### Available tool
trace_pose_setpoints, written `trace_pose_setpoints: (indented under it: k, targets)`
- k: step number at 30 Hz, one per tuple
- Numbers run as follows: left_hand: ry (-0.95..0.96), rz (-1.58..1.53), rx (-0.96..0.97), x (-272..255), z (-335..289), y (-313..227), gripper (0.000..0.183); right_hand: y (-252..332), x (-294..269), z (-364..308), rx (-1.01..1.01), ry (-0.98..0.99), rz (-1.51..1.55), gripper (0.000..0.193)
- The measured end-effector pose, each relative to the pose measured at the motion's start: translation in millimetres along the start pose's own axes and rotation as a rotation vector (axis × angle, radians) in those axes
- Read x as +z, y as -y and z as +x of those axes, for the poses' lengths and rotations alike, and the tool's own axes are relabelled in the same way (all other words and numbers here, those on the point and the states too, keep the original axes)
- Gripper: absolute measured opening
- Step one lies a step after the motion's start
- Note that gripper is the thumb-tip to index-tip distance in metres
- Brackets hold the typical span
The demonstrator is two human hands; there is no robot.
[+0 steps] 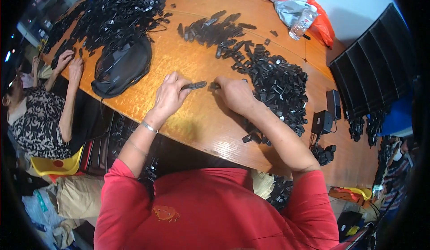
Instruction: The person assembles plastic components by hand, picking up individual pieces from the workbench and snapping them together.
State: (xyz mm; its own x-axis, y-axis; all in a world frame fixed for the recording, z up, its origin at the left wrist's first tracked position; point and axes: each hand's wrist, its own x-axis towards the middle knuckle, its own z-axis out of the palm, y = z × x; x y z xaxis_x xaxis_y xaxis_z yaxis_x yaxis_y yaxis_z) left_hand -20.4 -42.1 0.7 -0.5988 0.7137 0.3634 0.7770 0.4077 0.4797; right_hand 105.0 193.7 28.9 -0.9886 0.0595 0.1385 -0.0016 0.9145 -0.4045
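My left hand (168, 95) is closed in a pinch round a long, narrow black plastic part (196, 85) above the wooden table (192, 131). The part's free end points toward my other hand. Just across a small gap, my right hand (236, 96) pinches a small dark part (214, 86), mostly hidden by the fingers. Right beside that hand lies a heap of small black plastic pieces (281, 82). Farther off is a loose spread of longer black parts (210, 29), which resemble the one in my left hand.
A black bag (123, 68) lies at the table's left edge before a larger black heap (121, 5). Nearby, a co-worker's hands (71, 60) handle pieces. A plastic bottle (303, 23) and plastic bags (320, 21) stand far right; black boxes (322, 122) sit nearer.
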Motion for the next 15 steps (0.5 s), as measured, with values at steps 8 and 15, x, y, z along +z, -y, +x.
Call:
trace_pose_setpoints:
  k: [8,15]
  targets:
    - [-0.044,-0.098,-0.091,6,-7,18,0.024,13,36,28,-0.053,-0.142,0.172,0.024]
    - [-0.074,-0.111,-0.029,15,-3,17,0.022,-3,46,40,-0.163,-0.174,0.206,0.017]
